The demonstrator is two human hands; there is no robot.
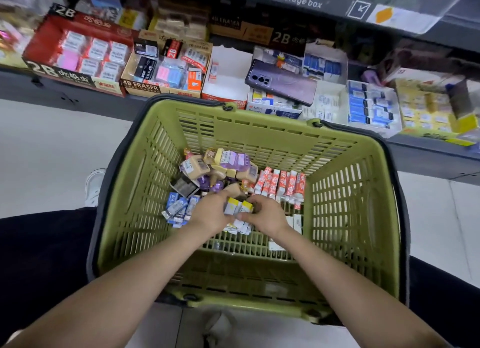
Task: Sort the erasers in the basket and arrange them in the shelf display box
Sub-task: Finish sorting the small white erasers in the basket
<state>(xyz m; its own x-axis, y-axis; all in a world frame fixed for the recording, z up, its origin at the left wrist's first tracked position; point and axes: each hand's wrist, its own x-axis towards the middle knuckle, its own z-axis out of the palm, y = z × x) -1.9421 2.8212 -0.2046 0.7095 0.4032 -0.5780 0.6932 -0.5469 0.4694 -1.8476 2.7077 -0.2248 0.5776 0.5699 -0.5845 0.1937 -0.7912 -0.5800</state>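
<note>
Two hands meet mid-basket: your left hand [207,215] and right hand [266,215] both pinch a small stack of yellow-tipped erasers [237,207], with bare basket [350,192] floor open at 6 o'clock. Past the far rim, around 11 o'clock, the 4B ERASER box [141,86] and red 2B box [59,71] sit on the shelf.
</note>
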